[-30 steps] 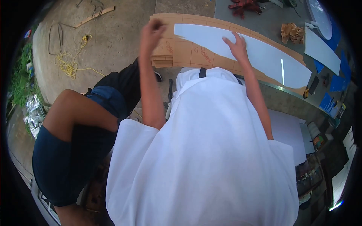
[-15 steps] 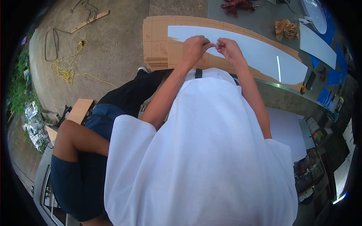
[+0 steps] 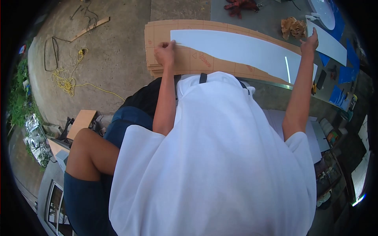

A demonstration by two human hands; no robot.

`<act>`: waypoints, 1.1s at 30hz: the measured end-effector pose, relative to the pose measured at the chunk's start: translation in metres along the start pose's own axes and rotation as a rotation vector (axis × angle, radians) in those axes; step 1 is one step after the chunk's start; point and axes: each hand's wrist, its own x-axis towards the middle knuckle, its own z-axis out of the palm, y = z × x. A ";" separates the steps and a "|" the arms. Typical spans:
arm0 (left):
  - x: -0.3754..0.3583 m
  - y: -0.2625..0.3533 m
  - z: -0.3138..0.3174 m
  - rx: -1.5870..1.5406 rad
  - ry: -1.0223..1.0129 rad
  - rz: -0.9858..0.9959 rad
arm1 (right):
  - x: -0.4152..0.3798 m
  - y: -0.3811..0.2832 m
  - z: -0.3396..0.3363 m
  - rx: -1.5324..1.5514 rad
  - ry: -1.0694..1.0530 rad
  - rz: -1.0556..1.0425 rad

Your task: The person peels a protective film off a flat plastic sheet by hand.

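A long white panel lies on a stack of brown-papered sheets. Brown paper with red printing borders its near side along a ragged line. At the panel's left end, my left hand has its fingers pinched together by the paper's ragged tip; what is between them is hidden. My right hand is raised beyond the panel's right part, index finger stretched out and thumb apart, with nothing seen in it. Crumpled brown paper lies just left of that hand, and a second white panel lies behind it.
Red gloves and blue sheet pieces are on the grey table. A dark tool lies near its right side. Another person's bent arm is close on my left. A yellow cord spreads over the concrete floor.
My hands have parted from above the middle of the panel. The left went to the panel's left end; the right swung out to the right, its fingers spreading.
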 end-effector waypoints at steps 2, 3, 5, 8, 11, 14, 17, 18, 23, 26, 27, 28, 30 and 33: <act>0.003 -0.002 -0.002 -0.116 -0.039 -0.164 | 0.035 0.033 -0.013 -0.079 -0.066 -0.255; 0.008 -0.004 0.000 -0.123 -0.030 -0.169 | 0.047 0.048 -0.011 -0.141 -0.140 -0.512; 0.015 -0.014 0.002 -0.198 -0.110 -0.275 | 0.001 0.053 -0.016 -0.238 -0.175 -0.479; 0.018 -0.025 0.007 -0.365 -0.112 -0.252 | -0.033 0.113 -0.014 -0.355 -0.092 -0.524; 0.019 -0.034 0.008 -0.555 -0.161 -0.287 | -0.087 0.161 -0.018 -0.555 -0.113 -0.610; 0.014 -0.016 0.007 -0.389 -0.052 -0.274 | -0.142 0.191 -0.020 -0.604 -0.278 -0.749; 0.013 -0.020 0.014 -0.229 0.025 -0.171 | -0.181 0.197 -0.018 -0.656 -0.440 -0.714; 0.016 -0.021 0.015 -0.233 0.029 -0.169 | -0.186 0.194 -0.015 -0.677 -0.540 -0.682; 0.019 -0.034 0.007 -0.563 -0.154 -0.234 | -0.195 0.190 -0.008 -0.841 -0.619 -0.603; 0.020 -0.026 0.005 -0.642 -0.129 -0.310 | -0.196 0.187 -0.007 -0.882 -0.649 -0.588; 0.018 -0.024 0.006 -0.639 -0.133 -0.316 | -0.195 0.191 -0.010 -0.890 -0.646 -0.639; 0.018 -0.021 0.009 -0.525 -0.074 -0.287 | -0.195 0.191 -0.011 -0.897 -0.648 -0.637; 0.011 -0.021 0.009 -0.416 -0.014 -0.262 | -0.196 0.188 -0.010 -0.923 -0.651 -0.638; 0.010 -0.019 0.008 -0.231 0.040 -0.133 | -0.196 0.190 -0.011 -0.931 -0.651 -0.669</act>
